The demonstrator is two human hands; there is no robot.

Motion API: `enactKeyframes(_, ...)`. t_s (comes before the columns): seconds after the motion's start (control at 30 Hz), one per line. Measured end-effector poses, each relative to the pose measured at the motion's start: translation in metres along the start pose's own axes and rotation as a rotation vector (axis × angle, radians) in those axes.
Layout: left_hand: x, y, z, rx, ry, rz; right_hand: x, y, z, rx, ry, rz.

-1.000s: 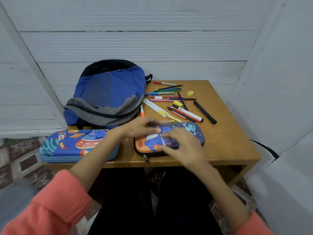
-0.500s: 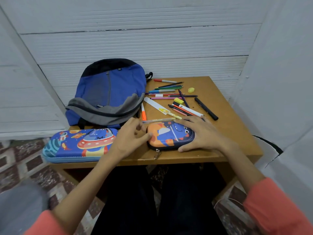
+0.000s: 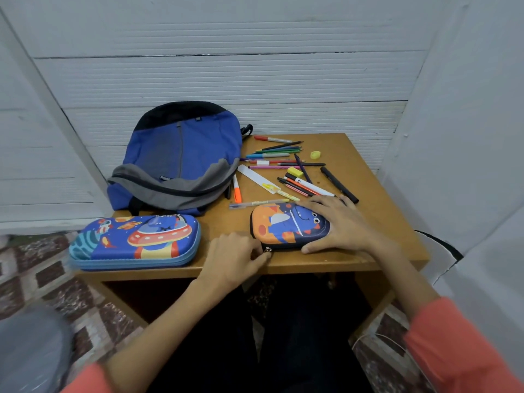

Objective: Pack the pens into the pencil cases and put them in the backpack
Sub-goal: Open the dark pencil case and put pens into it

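Large pencil case (image 3: 136, 241), spaceship print: closed, flat on the table's (image 3: 374, 177) near-left corner, overhanging the left edge. Backpack (image 3: 181, 157), blue and grey: behind it against the wall, main zip looks closed.

Left hand (image 3: 232, 258): fingers curled at the table's front edge, fingertips on the zipper pull (image 3: 267, 250). Seems a pinch, but the pull is too small to be sure.

Small pencil case (image 3: 286, 225), dinosaur print: closed, near the front edge, centre-right.

Loose pens (image 3: 283, 165): scattered behind it, right of the backpack. One clear pen (image 3: 259, 203) lies just behind the case.

Right hand (image 3: 340, 225): fingers spread flat over the case's right end, thumb along its near side, pressing down.
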State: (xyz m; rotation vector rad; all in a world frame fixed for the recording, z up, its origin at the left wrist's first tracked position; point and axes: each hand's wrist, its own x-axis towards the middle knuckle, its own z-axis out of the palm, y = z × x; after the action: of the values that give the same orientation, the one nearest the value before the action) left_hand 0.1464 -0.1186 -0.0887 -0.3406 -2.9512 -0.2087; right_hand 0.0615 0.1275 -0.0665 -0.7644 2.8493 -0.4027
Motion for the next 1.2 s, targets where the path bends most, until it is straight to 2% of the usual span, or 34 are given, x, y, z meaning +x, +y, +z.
enactKeyframes(0.1, -0.001, -0.004, -0.006, -0.028, -0.037, 0.043, 0.000, 0.001, 0.001, -0.007, 0.002, 0.003)
enactKeyframes(0.4, 0.018, -0.023, -0.025, 0.116, -0.176, -0.069, 0.001, 0.001, 0.001, 0.013, 0.013, 0.008)
enactKeyframes(0.63, 0.058, -0.036, -0.023, 0.287, -0.101, -0.155, 0.002, 0.001, 0.003, 0.003, 0.027, 0.011)
enactKeyframes(1.2, 0.107, -0.031, -0.012, 0.439, 0.003, -0.004, 0.004, 0.001, 0.003, 0.009, 0.007, 0.040)
